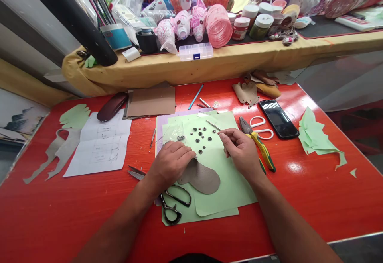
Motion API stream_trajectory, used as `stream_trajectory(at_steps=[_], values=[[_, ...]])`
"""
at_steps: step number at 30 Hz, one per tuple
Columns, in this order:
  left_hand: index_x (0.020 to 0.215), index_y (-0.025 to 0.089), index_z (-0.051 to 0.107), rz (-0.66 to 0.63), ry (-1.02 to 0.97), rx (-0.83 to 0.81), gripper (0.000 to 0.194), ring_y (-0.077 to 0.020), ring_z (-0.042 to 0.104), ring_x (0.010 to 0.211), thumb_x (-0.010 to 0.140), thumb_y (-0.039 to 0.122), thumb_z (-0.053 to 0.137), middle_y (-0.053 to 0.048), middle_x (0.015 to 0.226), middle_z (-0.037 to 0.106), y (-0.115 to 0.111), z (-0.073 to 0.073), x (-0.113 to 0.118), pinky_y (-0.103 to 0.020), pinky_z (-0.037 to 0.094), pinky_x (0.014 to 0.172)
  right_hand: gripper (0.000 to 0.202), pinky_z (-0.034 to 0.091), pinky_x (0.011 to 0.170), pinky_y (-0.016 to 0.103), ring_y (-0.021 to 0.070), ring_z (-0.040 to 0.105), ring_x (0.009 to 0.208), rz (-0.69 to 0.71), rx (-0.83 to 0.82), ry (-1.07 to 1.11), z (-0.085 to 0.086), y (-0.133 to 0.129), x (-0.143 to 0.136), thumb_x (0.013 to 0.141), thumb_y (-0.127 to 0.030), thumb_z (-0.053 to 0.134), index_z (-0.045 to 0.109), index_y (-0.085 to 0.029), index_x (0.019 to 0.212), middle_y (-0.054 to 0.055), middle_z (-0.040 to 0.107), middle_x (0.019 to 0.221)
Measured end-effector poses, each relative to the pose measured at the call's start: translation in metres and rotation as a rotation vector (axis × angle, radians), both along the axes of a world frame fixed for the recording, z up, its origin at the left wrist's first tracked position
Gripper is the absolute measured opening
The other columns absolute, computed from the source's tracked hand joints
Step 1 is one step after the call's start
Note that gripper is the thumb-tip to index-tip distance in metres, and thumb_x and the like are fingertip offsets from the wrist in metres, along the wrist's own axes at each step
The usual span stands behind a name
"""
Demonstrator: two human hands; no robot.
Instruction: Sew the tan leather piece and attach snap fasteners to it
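Observation:
My left hand (172,160) is closed with bent fingers over the upper end of a grey leather piece (206,178) with rounded lobes. Its fingertips are partly hidden. Just beyond it lies a small clear plastic bag (175,133) with dark snap parts in it. My right hand (239,149) pinches a thin pointed metal tool (213,125), its tip angled to the far left. Between the hands, several loose round metal snap parts (198,140) are spread on green paper sheets (227,191). Black-handled scissors (176,199) lie partly under my left forearm.
Pliers (263,151), white-handled scissors (261,128) and a phone (279,118) lie right of my right hand. Green scraps (318,135) are farther right. A drawn sheet (100,147) and a dark case (112,106) lie left. A crowded shelf (134,69) borders the red table's back.

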State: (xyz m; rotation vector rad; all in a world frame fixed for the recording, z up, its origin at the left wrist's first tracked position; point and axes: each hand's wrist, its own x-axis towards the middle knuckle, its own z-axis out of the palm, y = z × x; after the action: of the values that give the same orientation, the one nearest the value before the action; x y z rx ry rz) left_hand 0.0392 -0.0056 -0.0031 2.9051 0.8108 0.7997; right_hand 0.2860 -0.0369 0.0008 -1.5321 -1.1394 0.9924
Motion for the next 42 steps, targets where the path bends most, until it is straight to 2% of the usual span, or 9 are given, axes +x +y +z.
stream_trajectory(at_steps=[9,14,19,22,26,32,37,42], values=[[0.099,0.015,0.066,-0.008,-0.015,-0.060,0.021,-0.0224,0.061,0.082,0.098,0.001,0.050,-0.006,0.087,0.072,-0.002,-0.002,0.001,-0.037,0.046,0.078,0.026,0.038,0.048,0.027,0.0133,0.050,0.047,-0.034,-0.014,-0.007,-0.001,0.004,0.005,0.095,-0.046,0.068,0.071,-0.020,0.096,-0.005,0.053,0.056],[0.095,0.016,0.065,-0.009,-0.018,-0.089,0.026,-0.0221,0.058,0.077,0.098,0.001,0.044,-0.005,0.080,0.069,-0.005,-0.005,0.005,-0.037,0.045,0.075,0.028,0.036,0.050,0.028,0.0138,0.050,0.050,-0.005,-0.041,-0.214,-0.013,0.005,0.005,0.097,-0.047,0.065,0.072,-0.021,0.097,-0.004,0.053,0.060],[0.103,0.016,0.067,-0.035,-0.080,-0.048,0.017,-0.0226,0.064,0.089,0.100,0.005,0.054,-0.006,0.094,0.076,-0.009,-0.006,0.010,-0.037,0.047,0.083,0.028,0.038,0.052,0.028,0.0152,0.050,0.050,-0.045,-0.062,-0.359,-0.017,0.007,0.001,0.099,-0.047,0.061,0.072,-0.022,0.099,-0.005,0.051,0.057],[0.104,0.016,0.067,-0.058,-0.093,-0.056,0.017,-0.0228,0.066,0.093,0.100,0.005,0.054,-0.006,0.099,0.077,-0.010,-0.005,0.011,-0.038,0.047,0.086,0.026,0.038,0.056,0.029,0.0166,0.053,0.051,0.006,-0.069,-0.473,-0.012,0.012,-0.001,0.101,-0.043,0.057,0.073,-0.022,0.102,-0.004,0.053,0.057],[0.103,0.017,0.067,-0.070,-0.103,-0.071,0.019,-0.0225,0.067,0.094,0.100,0.005,0.053,-0.006,0.101,0.078,-0.012,-0.006,0.012,-0.038,0.046,0.088,0.026,0.038,0.061,0.031,0.0205,0.060,0.060,0.093,-0.084,-0.659,-0.005,0.021,-0.002,0.101,-0.037,0.055,0.073,-0.022,0.113,0.000,0.065,0.065],[0.103,0.017,0.068,-0.058,-0.151,-0.078,0.020,-0.0221,0.067,0.095,0.100,0.005,0.053,-0.006,0.100,0.079,-0.011,-0.007,0.011,-0.038,0.048,0.089,0.024,0.037,0.064,0.031,0.0240,0.066,0.067,0.153,-0.132,-0.832,-0.005,0.030,-0.006,0.101,-0.031,0.056,0.072,-0.023,0.118,0.003,0.071,0.072],[0.102,0.018,0.068,-0.023,-0.216,-0.095,0.020,-0.0218,0.067,0.097,0.099,0.004,0.054,-0.005,0.100,0.079,-0.012,-0.008,0.010,-0.038,0.049,0.090,0.018,0.031,0.060,0.031,0.0239,0.065,0.069,0.172,-0.188,-0.891,-0.004,0.034,-0.008,0.100,-0.028,0.058,0.070,-0.021,0.112,0.003,0.072,0.074],[0.100,0.019,0.069,0.014,-0.228,-0.053,0.019,-0.0244,0.065,0.103,0.098,0.005,0.057,-0.005,0.106,0.079,-0.012,-0.007,0.010,-0.040,0.047,0.093,0.015,0.031,0.060,0.030,0.0227,0.065,0.072,0.214,-0.226,-0.821,-0.001,0.037,-0.002,0.099,-0.029,0.060,0.069,-0.020,0.107,0.004,0.072,0.076]])
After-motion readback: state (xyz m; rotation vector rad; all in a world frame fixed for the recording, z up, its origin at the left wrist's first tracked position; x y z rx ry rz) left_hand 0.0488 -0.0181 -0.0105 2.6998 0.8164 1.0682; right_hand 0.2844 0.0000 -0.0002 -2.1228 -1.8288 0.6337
